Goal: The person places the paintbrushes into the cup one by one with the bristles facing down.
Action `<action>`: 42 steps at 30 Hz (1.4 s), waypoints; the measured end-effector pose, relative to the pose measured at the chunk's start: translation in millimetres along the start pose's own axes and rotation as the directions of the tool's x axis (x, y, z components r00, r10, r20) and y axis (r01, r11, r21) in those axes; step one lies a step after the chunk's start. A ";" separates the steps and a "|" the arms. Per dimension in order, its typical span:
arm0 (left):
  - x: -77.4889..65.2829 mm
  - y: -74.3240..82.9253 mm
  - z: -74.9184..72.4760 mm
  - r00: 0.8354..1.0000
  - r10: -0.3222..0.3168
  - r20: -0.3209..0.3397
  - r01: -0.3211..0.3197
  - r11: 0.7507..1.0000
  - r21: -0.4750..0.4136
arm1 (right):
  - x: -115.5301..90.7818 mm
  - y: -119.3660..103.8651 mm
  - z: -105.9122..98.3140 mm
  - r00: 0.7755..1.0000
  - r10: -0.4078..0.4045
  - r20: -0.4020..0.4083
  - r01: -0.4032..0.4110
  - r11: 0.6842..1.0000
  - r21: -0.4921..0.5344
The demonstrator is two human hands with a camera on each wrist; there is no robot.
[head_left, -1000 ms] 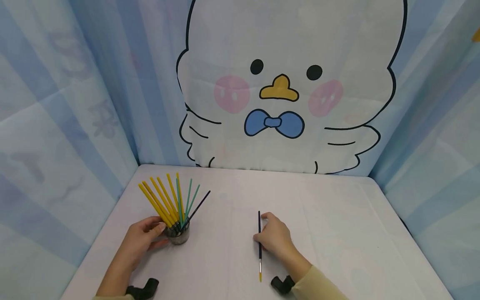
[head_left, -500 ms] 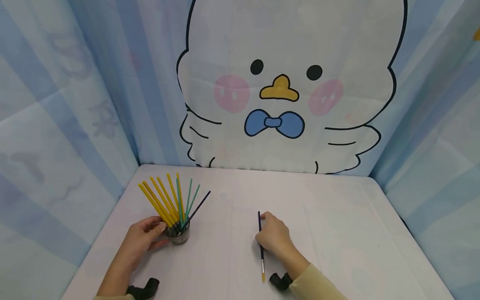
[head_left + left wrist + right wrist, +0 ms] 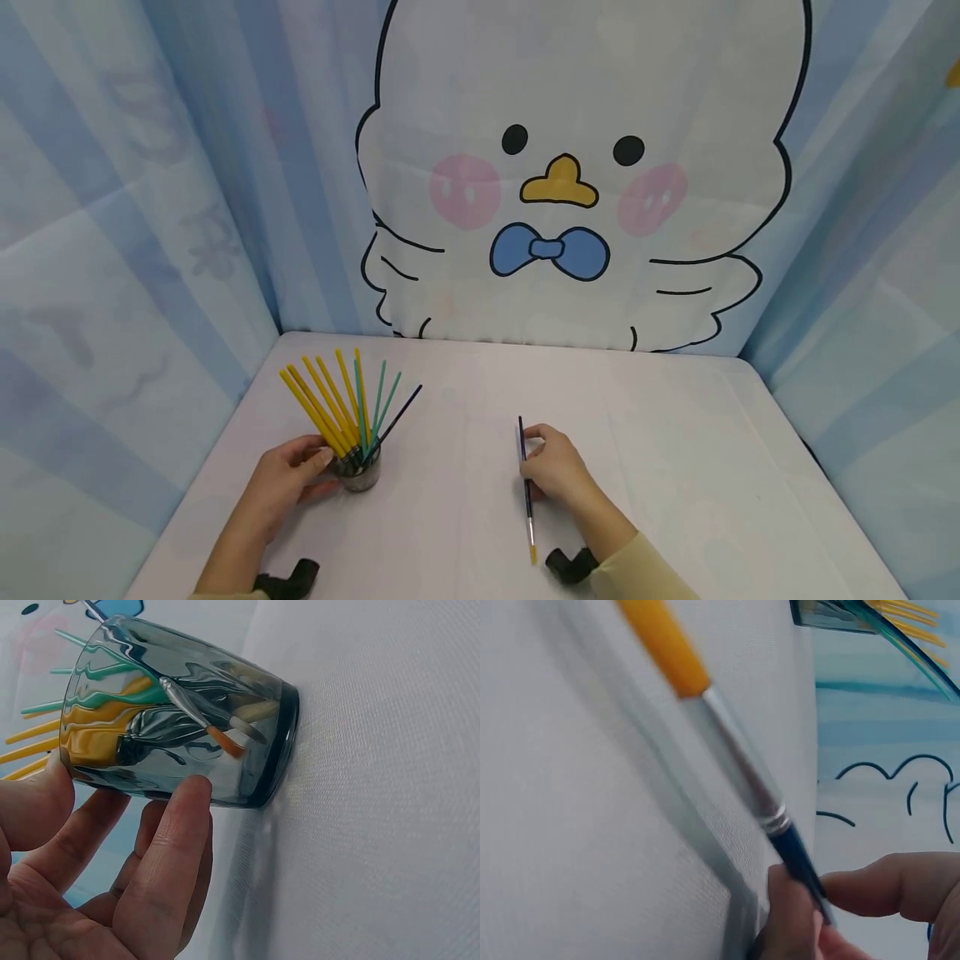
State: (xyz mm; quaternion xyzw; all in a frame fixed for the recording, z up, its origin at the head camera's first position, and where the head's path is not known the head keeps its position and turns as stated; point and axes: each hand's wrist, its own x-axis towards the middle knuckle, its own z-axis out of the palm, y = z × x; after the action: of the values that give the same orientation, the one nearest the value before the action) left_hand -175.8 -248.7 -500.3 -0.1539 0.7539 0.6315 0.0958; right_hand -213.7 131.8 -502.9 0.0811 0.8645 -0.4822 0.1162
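My left hand (image 3: 288, 479) is at the left side of a smoky clear glass (image 3: 358, 479) standing on the table. In the left wrist view its thumb is at the rim and its relaxed fingertips (image 3: 196, 789) are right at the wall of the glass. Several paintbrushes (image 3: 322, 404) with yellow, teal and dark handles lean in it, bristles down. My right hand (image 3: 557, 467) pinches a dark blue paintbrush (image 3: 739, 746) by its handle, close over the table. Its silver ferrule and yellow bristles point toward the body.
The table (image 3: 675, 467) has a white cloth. A back curtain (image 3: 465, 292) with a printed cartoon bird rises behind it, and striped blue side curtains (image 3: 112, 250) hang at both sides. Black wrist pieces (image 3: 572, 567) sit below both hands.
The right hand has shifted slightly to the right with the paintbrush, whose bristle end has swung right, so it now lies slanted. The left hand and glass stay where they were.
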 end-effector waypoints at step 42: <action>-1.3 0.7 1.8 1.000 0.010 -0.016 -0.010 1.000 0.021 | -23.7 -70.5 90.6 0.960 -0.230 -0.157 0.266 0.591 0.762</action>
State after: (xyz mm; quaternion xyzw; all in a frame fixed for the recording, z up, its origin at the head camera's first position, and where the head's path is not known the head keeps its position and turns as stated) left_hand -174.9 -246.7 -499.6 -0.1544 0.7621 0.6226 0.0882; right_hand -197.6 17.1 -484.9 0.0123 0.5771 -0.8164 -0.0165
